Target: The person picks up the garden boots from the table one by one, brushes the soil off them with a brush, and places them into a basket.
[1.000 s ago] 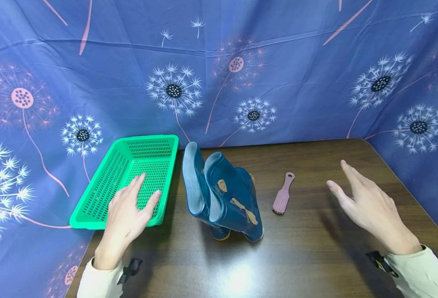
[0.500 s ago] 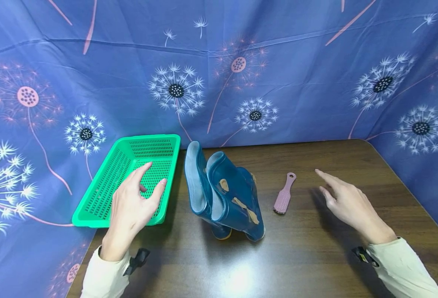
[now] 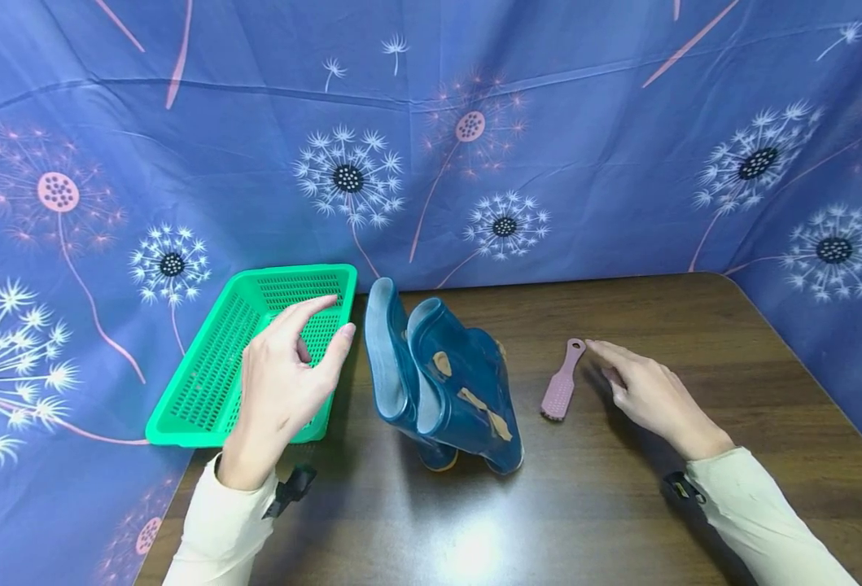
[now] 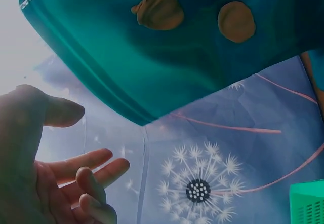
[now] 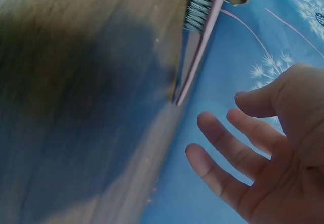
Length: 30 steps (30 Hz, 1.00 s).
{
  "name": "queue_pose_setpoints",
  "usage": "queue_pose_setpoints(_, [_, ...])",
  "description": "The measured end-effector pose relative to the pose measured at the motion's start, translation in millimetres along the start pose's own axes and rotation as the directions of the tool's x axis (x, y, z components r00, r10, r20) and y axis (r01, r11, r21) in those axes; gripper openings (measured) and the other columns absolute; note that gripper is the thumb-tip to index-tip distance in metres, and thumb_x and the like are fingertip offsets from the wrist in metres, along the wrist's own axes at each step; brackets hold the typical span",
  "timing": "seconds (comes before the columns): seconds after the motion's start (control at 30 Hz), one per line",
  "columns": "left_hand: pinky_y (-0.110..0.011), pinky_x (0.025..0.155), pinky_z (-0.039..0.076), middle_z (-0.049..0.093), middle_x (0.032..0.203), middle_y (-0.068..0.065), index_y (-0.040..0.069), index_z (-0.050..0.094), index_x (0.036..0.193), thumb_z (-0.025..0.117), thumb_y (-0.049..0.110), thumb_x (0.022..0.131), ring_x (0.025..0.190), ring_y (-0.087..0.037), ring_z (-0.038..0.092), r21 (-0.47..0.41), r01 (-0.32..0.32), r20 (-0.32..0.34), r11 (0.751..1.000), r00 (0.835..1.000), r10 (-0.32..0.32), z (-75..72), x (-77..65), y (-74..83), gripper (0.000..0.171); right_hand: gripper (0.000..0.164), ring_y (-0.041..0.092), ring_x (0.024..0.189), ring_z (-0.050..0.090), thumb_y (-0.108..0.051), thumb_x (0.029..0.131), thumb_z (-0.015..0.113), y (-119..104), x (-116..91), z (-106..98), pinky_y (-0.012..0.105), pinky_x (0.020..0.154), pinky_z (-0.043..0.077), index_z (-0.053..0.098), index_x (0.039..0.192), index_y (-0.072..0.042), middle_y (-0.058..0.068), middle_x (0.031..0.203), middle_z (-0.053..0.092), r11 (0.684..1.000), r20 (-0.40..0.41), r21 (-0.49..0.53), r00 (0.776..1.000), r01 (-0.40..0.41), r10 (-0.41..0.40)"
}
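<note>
My right hand (image 3: pixel 654 395): moved in beside the pink brush (image 3: pixel 561 387), fingers loosely parted, nothing held; touch hard to judge. My left hand (image 3: pixel 284 370): shifted toward the blue boots (image 3: pixel 460 374), grip wide, nothing held. Brush, boots: on the table (image 3: pixel 548 505), seemingly within reach

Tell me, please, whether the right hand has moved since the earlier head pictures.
Yes, the right hand has moved left, closer to the unmoved pink brush on the table.

Rubber boots (image 3: pixel 447 392): deep blue, tan patches (image 3: pixel 441 363). Left of the boots, a bright green plastic basket (image 3: pixel 214 378); right, a mauve bristle brush (image 3: pixel 561 387); beneath, a brown wood-grain table (image 3: pixel 584 496); behind, blue cloth (image 3: pixel 592 171) printed with white and pink dandelions (image 3: pixel 347 178).
</note>
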State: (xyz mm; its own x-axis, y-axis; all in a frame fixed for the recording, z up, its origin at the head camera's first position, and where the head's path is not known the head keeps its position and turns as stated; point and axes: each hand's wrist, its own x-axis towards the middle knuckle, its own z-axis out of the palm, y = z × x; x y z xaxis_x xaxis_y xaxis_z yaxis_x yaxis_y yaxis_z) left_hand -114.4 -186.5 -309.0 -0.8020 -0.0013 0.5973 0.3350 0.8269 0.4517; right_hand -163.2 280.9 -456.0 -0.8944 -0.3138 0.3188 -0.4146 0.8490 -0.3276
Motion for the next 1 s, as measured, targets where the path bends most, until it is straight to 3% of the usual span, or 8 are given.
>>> queue_pose_setpoints(0.13, [-0.034, 0.055, 0.041, 0.077, 0.118, -0.001, 0.021, 0.075, 0.133, 0.076, 0.037, 0.097, 0.051, -0.012, 0.046, 0.012, -0.055, 0.046, 0.998, 0.997, 0.054, -0.2, 6.1, 7.8, 0.04, 0.056, 0.047, 0.118, 0.071, 0.001, 0.098, 0.061, 0, 3, 7, 0.066, 0.079, 0.056, 0.058, 0.153, -0.014, 0.017, 0.148, 0.065, 1.0, 0.04, 0.004, 0.999, 0.018, -0.019])
queue_pose_setpoints(0.17, [-0.035, 0.056, 0.043, 0.077, 0.124, -0.001, 0.02, 0.075, 0.133, 0.076, 0.037, 0.097, 0.054, -0.013, 0.051, 0.011, -0.065, 0.062, 0.998, 0.996, 0.064, -0.3, 7.4, 9.7, 0.04, 0.056, 0.048, 0.118, 0.071, 0.002, 0.098, 0.061, 0, 3, 8, 0.065, 0.079, 0.056, 0.058, 0.153, -0.013, 0.017, 0.148, 0.065, 1.0, 0.044, 0.005, 0.999, 0.026, -0.026])
queue_pose_setpoints(0.3, [-0.043, 0.07, 0.056, 0.075, 0.135, -0.002, 0.02, 0.075, 0.133, 0.075, 0.041, 0.097, 0.093, -0.023, 0.074, 0.005, -0.087, 0.137, 0.996, 0.987, 0.086, -1.2, 13.8, 17.5, 0.041, 0.057, 0.048, 0.119, 0.071, 0.004, 0.096, 0.061, 1, 3, 12, 0.065, 0.079, 0.057, 0.059, 0.152, -0.011, 0.017, 0.149, 0.064, 0.999, 0.048, 0.002, 0.998, 0.042, -0.042])
queue_pose_setpoints(0.37, [-0.048, 0.081, 0.059, 0.073, 0.137, -0.002, 0.02, 0.074, 0.134, 0.074, 0.042, 0.098, 0.118, -0.026, 0.073, -0.006, -0.089, 0.175, 0.996, 0.98, 0.089, -2.2, 17.5, 21.4, 0.042, 0.056, 0.048, 0.118, 0.071, 0.005, 0.095, 0.061, 1, 3, 14, 0.065, 0.079, 0.057, 0.06, 0.15, -0.009, 0.019, 0.148, 0.064, 0.999, 0.043, 0.001, 0.998, 0.052, -0.052])
queue_pose_setpoints(0.47, [-0.051, 0.09, 0.059, 0.072, 0.14, -0.001, 0.022, 0.073, 0.136, 0.071, 0.043, 0.099, 0.127, -0.026, 0.069, -0.011, -0.087, 0.23, 0.996, 0.969, 0.087, -4.0, 24.1, 28.2, 0.043, 0.057, 0.049, 0.116, 0.071, 0.006, 0.093, 0.062, 2, 4, 17, 0.064, 0.078, 0.057, 0.061, 0.148, -0.008, 0.021, 0.146, 0.065, 0.997, 0.036, 0.003, 0.997, 0.072, -0.073])
queue_pose_setpoints(0.83, [-0.035, 0.06, 0.052, 0.073, 0.137, 0.0, 0.025, 0.071, 0.139, 0.064, 0.051, 0.1, 0.095, -0.025, 0.073, 0.123, -0.139, 0.417, 0.983, 0.906, 0.076, 2.6, 53.6, 58.8, 0.048, 0.06, 0.048, 0.114, 0.073, 0.009, 0.089, 0.065, 1, 7, 21, 0.062, 0.078, 0.058, 0.062, 0.147, -0.006, 0.023, 0.143, 0.067, 0.997, 0.075, -0.006, 0.994, 0.083, -0.082])
queue_pose_setpoints(1.0, [-0.034, 0.052, 0.05, 0.071, 0.139, -0.003, 0.022, 0.069, 0.142, 0.065, 0.049, 0.101, 0.07, -0.025, 0.068, 0.198, -0.212, 0.417, 0.957, 0.902, 0.114, 6.8, 63.3, 73.4, 0.05, 0.061, 0.046, 0.112, 0.073, 0.01, 0.089, 0.064, 0, 8, 22, 0.059, 0.073, 0.058, 0.062, 0.147, -0.005, 0.024, 0.142, 0.067, 0.996, 0.102, -0.015, 0.991, 0.084, -0.082])
